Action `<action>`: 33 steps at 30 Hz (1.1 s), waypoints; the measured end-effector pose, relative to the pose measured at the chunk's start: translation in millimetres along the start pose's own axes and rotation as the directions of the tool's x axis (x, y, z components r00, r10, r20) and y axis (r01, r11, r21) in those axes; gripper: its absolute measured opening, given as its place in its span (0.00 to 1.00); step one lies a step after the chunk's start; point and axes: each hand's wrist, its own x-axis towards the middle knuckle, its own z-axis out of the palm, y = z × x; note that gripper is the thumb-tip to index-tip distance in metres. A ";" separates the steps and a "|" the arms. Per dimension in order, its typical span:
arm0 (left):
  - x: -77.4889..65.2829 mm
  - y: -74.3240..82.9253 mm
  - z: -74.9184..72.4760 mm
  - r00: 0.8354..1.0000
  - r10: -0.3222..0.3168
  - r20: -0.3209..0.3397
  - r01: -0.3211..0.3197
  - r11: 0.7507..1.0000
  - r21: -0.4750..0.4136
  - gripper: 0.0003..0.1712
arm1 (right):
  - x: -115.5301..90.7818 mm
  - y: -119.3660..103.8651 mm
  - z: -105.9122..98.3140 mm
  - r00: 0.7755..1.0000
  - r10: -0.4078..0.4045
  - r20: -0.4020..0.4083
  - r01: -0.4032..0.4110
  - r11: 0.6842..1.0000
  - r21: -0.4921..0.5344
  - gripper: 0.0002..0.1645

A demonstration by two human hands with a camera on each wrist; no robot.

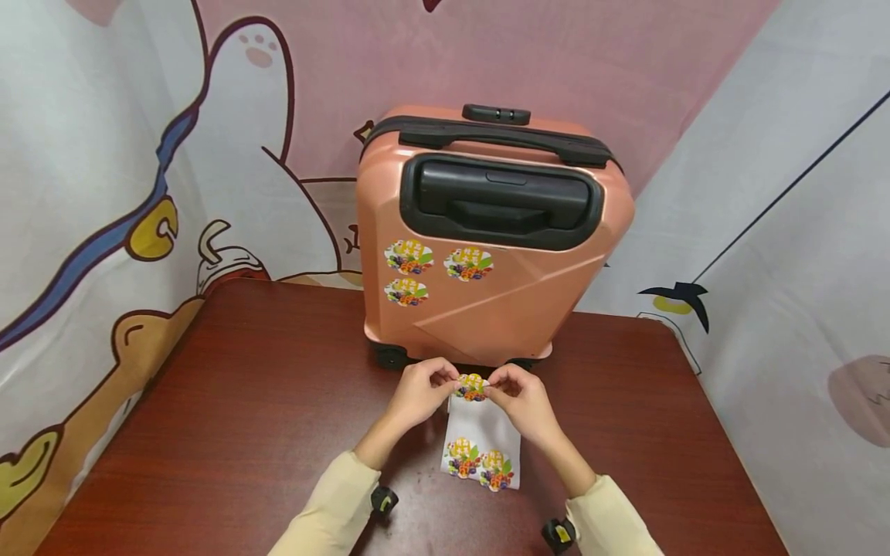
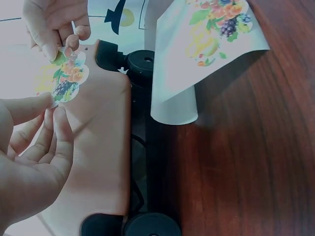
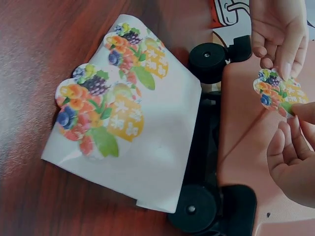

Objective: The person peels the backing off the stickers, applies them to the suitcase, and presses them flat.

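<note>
There are six stickers (image 1: 409, 257), one sheet (image 1: 481, 423), one suitcase (image 1: 501, 309), one table (image 1: 243, 432) and two grips (image 1: 421, 392).

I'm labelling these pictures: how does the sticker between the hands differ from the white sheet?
The sticker is pinched by the left hand and the right hand, while neither holds the sheet. The sticker is smaller with a scalloped edge; the sheet is larger with mostly straight edges. The sticker looks nearly flat; the sheet curls over at one end. Both show colourful fruit pictures.
</note>
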 end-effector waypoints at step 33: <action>25.3 17.7 -2.5 0.897 0.083 -0.435 -0.086 0.996 0.014 0.09 | 43.5 -1.2 31.8 0.931 -0.129 -0.342 0.119 0.992 -0.052 0.11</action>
